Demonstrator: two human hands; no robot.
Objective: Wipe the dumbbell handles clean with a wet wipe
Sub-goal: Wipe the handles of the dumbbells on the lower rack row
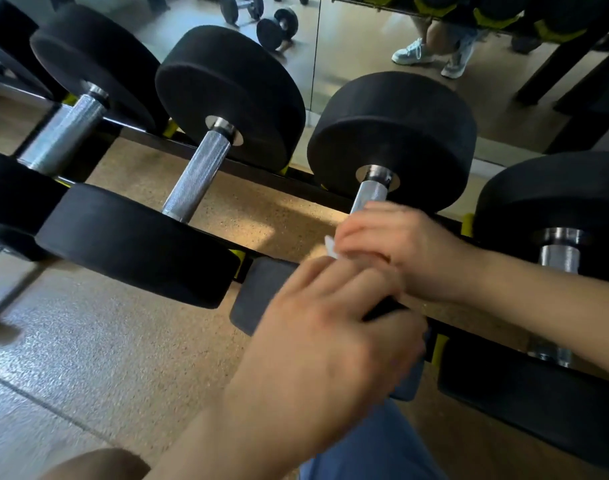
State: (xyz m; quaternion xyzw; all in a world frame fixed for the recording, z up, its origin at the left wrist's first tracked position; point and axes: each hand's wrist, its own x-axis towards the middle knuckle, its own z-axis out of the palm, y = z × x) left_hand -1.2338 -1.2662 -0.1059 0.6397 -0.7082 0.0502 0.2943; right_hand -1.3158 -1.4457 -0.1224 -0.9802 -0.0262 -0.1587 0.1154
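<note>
Right hand (pixel 400 247) curls round the wipe (pixel 330 245) on a handle (pixel 371 195), at 2 o'clock. Left hand (pixel 330 327) lies on that dumbbell's near end; its grip is blurry. Rack (pixel 261 177) holds dumbbells in a row.

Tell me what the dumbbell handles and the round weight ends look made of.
Handles: bright silvery metal, likely chromed steel, judging by the shine and fine cross-hatched grip texture. Weight ends: matte black, probably rubber or a similar coating; dull, no glints.
</note>
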